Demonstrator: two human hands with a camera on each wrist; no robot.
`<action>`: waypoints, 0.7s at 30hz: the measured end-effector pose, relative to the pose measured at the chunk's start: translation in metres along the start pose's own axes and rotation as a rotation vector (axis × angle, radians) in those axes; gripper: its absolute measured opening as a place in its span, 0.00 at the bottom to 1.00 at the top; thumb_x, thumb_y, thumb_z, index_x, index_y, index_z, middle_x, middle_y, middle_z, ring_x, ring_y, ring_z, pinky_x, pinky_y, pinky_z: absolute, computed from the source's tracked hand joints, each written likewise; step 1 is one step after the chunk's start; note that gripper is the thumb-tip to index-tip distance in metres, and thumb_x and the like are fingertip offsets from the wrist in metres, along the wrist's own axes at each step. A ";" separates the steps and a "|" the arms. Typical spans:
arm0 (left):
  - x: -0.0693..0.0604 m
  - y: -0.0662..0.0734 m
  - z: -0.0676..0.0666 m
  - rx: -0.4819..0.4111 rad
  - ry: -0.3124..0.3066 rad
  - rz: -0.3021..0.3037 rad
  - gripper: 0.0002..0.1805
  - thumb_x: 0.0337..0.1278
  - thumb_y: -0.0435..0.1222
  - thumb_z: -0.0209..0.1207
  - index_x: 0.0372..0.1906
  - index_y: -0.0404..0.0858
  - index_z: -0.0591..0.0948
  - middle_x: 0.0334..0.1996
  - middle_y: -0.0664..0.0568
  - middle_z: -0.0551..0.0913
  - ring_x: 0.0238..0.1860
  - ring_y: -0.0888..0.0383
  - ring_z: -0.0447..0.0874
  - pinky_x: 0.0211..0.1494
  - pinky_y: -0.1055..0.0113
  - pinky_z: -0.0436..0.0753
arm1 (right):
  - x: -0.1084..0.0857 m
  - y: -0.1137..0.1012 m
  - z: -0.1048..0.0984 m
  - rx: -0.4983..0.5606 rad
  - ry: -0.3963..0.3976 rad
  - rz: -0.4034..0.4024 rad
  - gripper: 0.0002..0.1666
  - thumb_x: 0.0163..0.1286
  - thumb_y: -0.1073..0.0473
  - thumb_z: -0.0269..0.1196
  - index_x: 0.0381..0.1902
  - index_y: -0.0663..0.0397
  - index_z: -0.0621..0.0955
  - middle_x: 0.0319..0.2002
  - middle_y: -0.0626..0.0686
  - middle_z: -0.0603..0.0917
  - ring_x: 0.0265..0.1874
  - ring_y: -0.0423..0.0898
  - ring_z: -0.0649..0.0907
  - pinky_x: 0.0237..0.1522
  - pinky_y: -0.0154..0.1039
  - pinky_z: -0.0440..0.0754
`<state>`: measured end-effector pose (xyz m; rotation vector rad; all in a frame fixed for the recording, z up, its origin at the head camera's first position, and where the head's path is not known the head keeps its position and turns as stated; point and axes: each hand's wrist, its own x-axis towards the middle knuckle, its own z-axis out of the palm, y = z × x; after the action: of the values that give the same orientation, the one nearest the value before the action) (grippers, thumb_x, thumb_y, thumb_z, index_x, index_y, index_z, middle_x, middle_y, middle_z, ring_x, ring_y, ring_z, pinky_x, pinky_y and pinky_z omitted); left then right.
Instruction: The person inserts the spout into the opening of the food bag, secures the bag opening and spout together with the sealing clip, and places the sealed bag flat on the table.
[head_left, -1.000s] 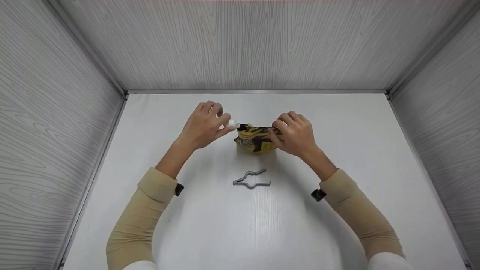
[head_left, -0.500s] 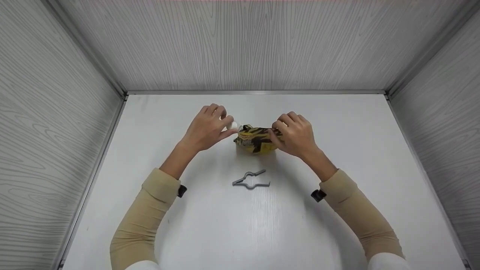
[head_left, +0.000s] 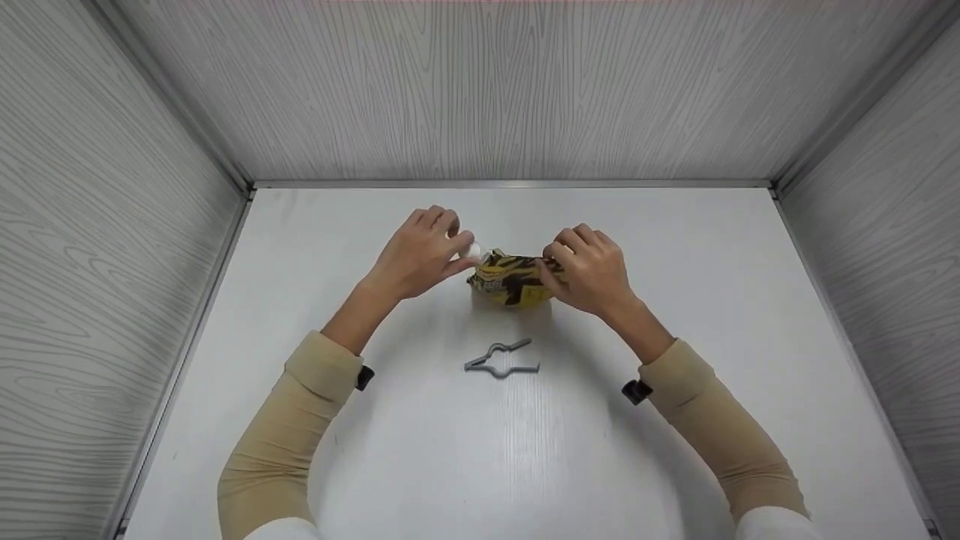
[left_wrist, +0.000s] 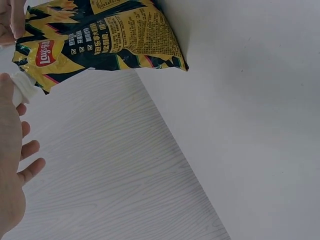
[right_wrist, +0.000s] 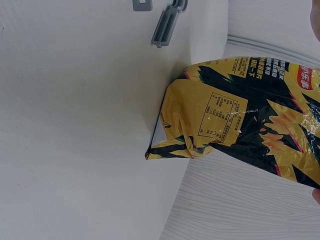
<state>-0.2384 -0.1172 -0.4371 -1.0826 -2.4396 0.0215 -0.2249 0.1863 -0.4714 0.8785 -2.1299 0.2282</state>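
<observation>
bag point(head_left: 514, 289): upright on table point(head_left: 465, 450); between both hands | white piece point(head_left: 473, 252): at bag's top left corner; inserted or merely touching, cannot tell | left hand point(head_left: 420, 253): left of bag; fingers pinching white piece | right hand point(head_left: 594, 271): at bag's top right; fingers gripping its edge | clip point(head_left: 501, 373): on table, nearer the person than bag; arms spread
</observation>
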 end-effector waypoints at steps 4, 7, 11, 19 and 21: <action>0.003 0.000 0.000 -0.002 -0.004 0.003 0.24 0.78 0.59 0.48 0.46 0.42 0.78 0.46 0.44 0.80 0.50 0.45 0.79 0.58 0.51 0.83 | 0.000 0.000 -0.001 0.002 -0.002 0.005 0.09 0.69 0.54 0.70 0.33 0.53 0.85 0.33 0.54 0.87 0.34 0.54 0.85 0.34 0.49 0.86; 0.004 0.000 -0.001 -0.003 -0.005 0.008 0.25 0.78 0.60 0.48 0.45 0.42 0.78 0.46 0.44 0.80 0.50 0.45 0.79 0.58 0.51 0.83 | 0.000 -0.001 -0.003 0.019 -0.008 0.020 0.10 0.71 0.53 0.68 0.33 0.52 0.85 0.33 0.54 0.87 0.34 0.54 0.85 0.34 0.50 0.86; 0.006 0.000 0.000 -0.003 -0.002 0.018 0.25 0.77 0.59 0.48 0.45 0.42 0.79 0.46 0.44 0.80 0.50 0.45 0.79 0.59 0.51 0.83 | -0.001 -0.001 -0.003 0.052 -0.011 0.044 0.08 0.67 0.55 0.71 0.33 0.52 0.85 0.33 0.54 0.87 0.34 0.54 0.85 0.34 0.50 0.86; 0.008 0.002 0.005 -0.029 -0.001 0.009 0.24 0.79 0.58 0.48 0.48 0.42 0.79 0.46 0.43 0.80 0.51 0.45 0.79 0.58 0.51 0.83 | -0.002 0.001 -0.002 0.052 -0.012 0.045 0.09 0.69 0.53 0.70 0.34 0.52 0.85 0.33 0.54 0.87 0.34 0.54 0.84 0.34 0.49 0.86; 0.007 0.002 0.006 -0.046 -0.009 -0.001 0.24 0.79 0.58 0.48 0.48 0.41 0.79 0.47 0.43 0.80 0.51 0.45 0.79 0.58 0.51 0.83 | -0.002 0.001 -0.003 0.052 -0.014 0.041 0.09 0.70 0.53 0.70 0.34 0.52 0.85 0.33 0.54 0.87 0.34 0.54 0.84 0.34 0.49 0.86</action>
<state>-0.2437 -0.1098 -0.4403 -1.1032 -2.4597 -0.0308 -0.2229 0.1892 -0.4712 0.8688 -2.1649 0.3003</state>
